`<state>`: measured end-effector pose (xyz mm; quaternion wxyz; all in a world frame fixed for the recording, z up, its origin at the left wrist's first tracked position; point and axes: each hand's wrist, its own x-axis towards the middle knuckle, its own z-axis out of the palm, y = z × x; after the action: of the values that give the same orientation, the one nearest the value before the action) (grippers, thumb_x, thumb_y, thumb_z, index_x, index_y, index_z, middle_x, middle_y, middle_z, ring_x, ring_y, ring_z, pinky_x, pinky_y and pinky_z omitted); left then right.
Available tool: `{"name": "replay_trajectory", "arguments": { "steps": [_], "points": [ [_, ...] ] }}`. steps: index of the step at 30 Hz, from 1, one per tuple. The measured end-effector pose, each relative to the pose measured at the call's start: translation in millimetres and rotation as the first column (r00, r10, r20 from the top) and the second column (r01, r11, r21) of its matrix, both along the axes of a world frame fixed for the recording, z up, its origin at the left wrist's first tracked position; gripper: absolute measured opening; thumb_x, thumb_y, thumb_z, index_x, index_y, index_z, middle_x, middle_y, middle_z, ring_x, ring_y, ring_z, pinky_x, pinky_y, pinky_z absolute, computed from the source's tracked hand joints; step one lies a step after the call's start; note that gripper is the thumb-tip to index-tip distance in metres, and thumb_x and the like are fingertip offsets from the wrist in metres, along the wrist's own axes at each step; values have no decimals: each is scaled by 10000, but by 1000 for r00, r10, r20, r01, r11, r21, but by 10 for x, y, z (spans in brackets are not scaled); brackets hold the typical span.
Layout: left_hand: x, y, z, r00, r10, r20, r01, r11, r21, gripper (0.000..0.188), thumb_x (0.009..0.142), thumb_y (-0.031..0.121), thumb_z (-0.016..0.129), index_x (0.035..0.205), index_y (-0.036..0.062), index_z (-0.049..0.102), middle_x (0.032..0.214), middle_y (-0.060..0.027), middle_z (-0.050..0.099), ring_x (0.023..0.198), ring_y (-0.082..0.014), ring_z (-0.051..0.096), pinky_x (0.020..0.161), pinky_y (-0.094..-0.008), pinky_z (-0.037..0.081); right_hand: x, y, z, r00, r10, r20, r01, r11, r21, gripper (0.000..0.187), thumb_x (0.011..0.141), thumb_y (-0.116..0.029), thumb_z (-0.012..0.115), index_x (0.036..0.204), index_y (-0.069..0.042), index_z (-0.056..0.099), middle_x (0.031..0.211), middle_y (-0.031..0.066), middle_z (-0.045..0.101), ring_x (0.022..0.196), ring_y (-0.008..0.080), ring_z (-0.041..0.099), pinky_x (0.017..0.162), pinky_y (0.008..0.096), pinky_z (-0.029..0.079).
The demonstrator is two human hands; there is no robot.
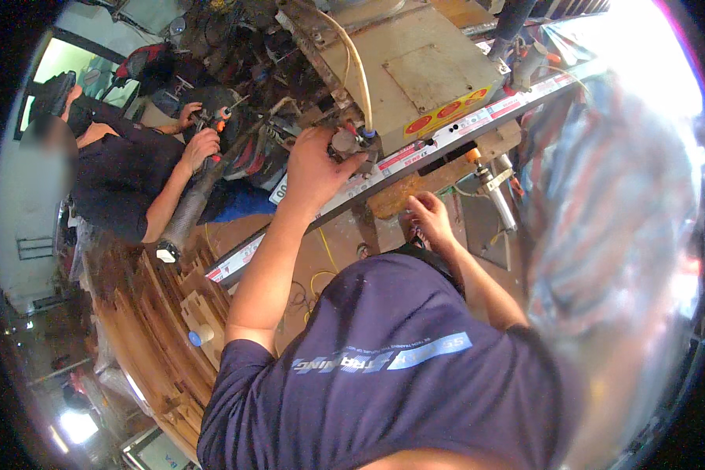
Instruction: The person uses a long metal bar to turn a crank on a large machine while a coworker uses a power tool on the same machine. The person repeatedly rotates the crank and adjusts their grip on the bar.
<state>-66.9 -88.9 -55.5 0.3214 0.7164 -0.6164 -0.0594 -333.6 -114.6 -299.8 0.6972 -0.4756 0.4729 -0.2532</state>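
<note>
My left hand (317, 168) reaches up to the machine and is closed round a round metal fitting (343, 142), its fingers bent over the side. A pale hose (358, 66) drops to a blue connector beside these fingers. Under this hand passes a long dark bar (399, 162) with printed white and red film, lying slantwise along the machine's front edge. My right hand (433, 221) is below the bar, near a worn tan block (395, 197). Its thumb and fingertips are pinched together; what they hold, if anything, is too small to make out.
A large beige machine housing (423, 70) stands beyond the bar. A metal cylinder (500, 196) hangs below it at right. At left a person (125, 168) holds a tool with orange parts (216, 129). A blurred plaid sleeve (603, 211) fills the right. Long brown strips (153, 337) lie lower left.
</note>
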Motion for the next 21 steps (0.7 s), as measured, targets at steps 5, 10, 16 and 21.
{"name": "replay_trajectory", "arguments": {
  "steps": [5,10,16,21],
  "points": [
    [88,0,-52,995,-90,34,90,996,-22,441,777,282,935,1089,20,766,1042,-194,766,1075,-442,680,969,-512,546,656,-45,812,985,51,163,-42,997,-62,475,1129,-453,638,1301,-10,632,1029,81,733,852,173,727,754,324,575],
    [50,13,-72,996,-84,-2,84,991,-107,516,762,274,937,1145,4,719,1096,-211,720,1070,-436,666,950,-518,531,1067,-159,1115,999,-35,31,35,999,-7,569,1117,-530,608,1180,33,663,964,130,770,795,199,723,699,361,578],
    [10,734,-477,986,56,160,35,857,-514,536,780,294,904,1184,32,669,1110,-141,657,1053,-390,588,1003,-512,451,1251,-153,1145,995,-98,-6,98,995,-33,612,1114,-556,595,1105,46,701,859,125,755,738,218,726,700,406,578],
    [232,1242,-1177,948,158,278,-142,987,-77,759,784,489,906,1315,14,644,1305,-182,600,1271,-409,529,1069,-572,418,1312,-288,1142,981,-49,-189,13,983,-184,690,1123,-572,502,943,58,719,754,198,723,775,341,764,756,495,570]
  ]
}}
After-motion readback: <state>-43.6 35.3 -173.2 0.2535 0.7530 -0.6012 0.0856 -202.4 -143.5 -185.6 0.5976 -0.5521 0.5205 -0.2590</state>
